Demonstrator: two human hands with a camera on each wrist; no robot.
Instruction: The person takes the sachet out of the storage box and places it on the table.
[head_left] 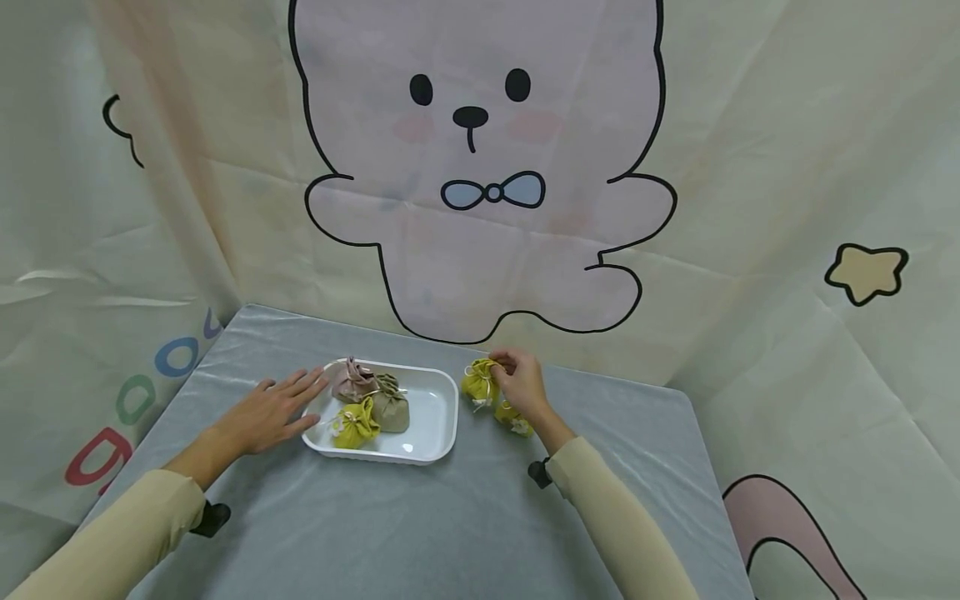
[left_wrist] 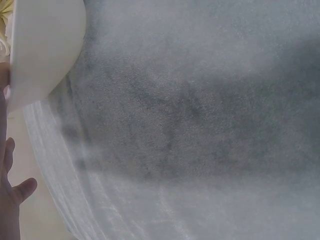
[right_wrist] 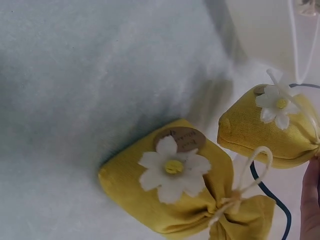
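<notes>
My right hand pinches the gathered neck of a yellow drawstring pouch right of the white tray. In the right wrist view this held pouch shows a white flower and cord. A second yellow pouch lies on the cloth just under that hand, its flower and brown oval tag plain in the right wrist view. My left hand has its fingers spread at the tray's left rim. Inside the tray sit a pink pouch, an olive pouch and a yellow pouch.
A grey-blue cloth covers the table. Behind it hangs a printed curtain with a cartoon bear. The table's far edge runs close behind the tray and pouches. Each sleeve cuff has a small black device by it.
</notes>
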